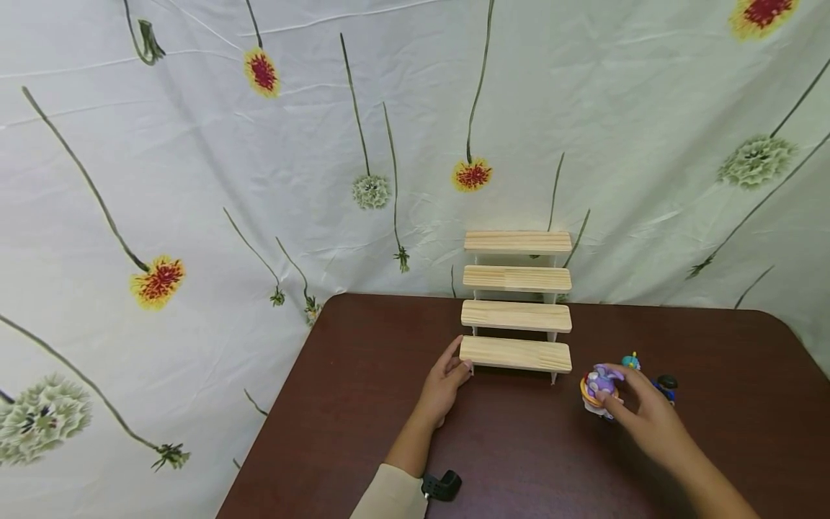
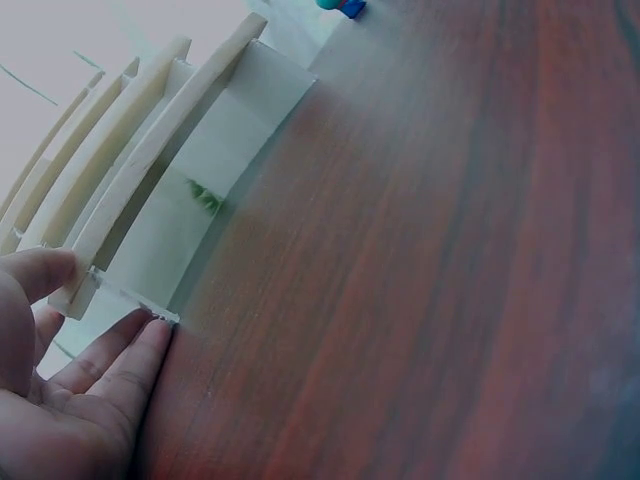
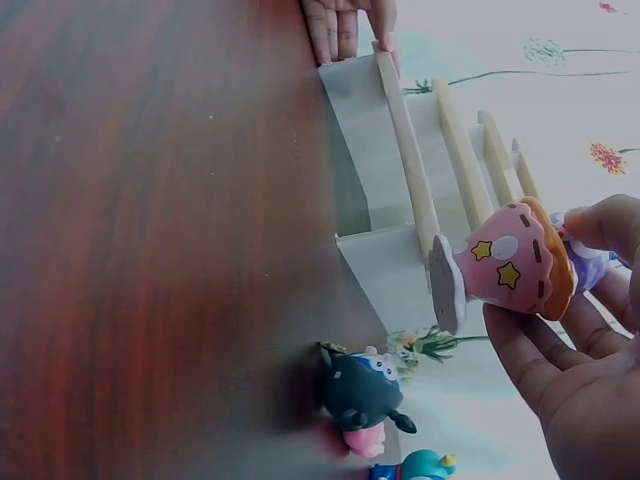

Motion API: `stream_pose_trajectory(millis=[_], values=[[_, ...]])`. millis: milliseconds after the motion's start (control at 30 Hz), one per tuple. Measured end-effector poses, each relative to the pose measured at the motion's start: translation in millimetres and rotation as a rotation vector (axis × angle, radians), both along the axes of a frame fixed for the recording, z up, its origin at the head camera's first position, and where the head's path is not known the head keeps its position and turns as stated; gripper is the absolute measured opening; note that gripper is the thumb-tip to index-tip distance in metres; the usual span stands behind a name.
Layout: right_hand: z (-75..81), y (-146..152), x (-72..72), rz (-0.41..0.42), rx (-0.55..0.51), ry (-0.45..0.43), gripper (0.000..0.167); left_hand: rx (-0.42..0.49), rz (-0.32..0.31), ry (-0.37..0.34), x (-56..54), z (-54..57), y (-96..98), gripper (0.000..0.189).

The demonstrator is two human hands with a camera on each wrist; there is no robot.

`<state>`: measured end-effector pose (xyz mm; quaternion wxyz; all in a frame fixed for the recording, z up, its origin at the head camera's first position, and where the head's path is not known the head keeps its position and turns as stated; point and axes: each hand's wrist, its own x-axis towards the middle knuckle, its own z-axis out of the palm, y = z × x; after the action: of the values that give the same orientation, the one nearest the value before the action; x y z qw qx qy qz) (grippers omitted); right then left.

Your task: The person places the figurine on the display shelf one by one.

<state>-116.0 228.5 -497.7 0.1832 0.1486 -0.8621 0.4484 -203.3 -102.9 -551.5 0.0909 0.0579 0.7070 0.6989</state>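
Observation:
My right hand point(image 1: 651, 422) holds a toy figurine point(image 3: 510, 265), with thumb and fingers round its purple upper part. Its pink cup-shaped lower part has yellow stars, an orange rim and a flat white base. In the head view it is to the right of a tiered wooden shelf point(image 1: 515, 353) and tilted. At the left end of the shelf's lowest plank is my left hand point(image 1: 441, 393). The left wrist view shows one digit against the plank's end and fairly straight fingers point(image 2: 130, 385) touching the bottom of the clear side support.
Beyond my right hand are two small toys on the dark wooden table point(image 1: 363, 404): a teal one point(image 1: 630, 362) and a dark-headed one point(image 3: 365, 390). A flower-printed white cloth point(image 1: 311, 144) hangs behind the table. A black band point(image 1: 442, 486) is on my left wrist.

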Motion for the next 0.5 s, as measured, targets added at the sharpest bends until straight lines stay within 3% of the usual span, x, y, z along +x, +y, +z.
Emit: stream_pose_trajectory(millis=[500], values=[[12.9,-1.8,-10.0,0.088,-0.088,-0.095,0.038,0.002,0.003,0.008,-1.2,-2.1,1.0,0.062]])
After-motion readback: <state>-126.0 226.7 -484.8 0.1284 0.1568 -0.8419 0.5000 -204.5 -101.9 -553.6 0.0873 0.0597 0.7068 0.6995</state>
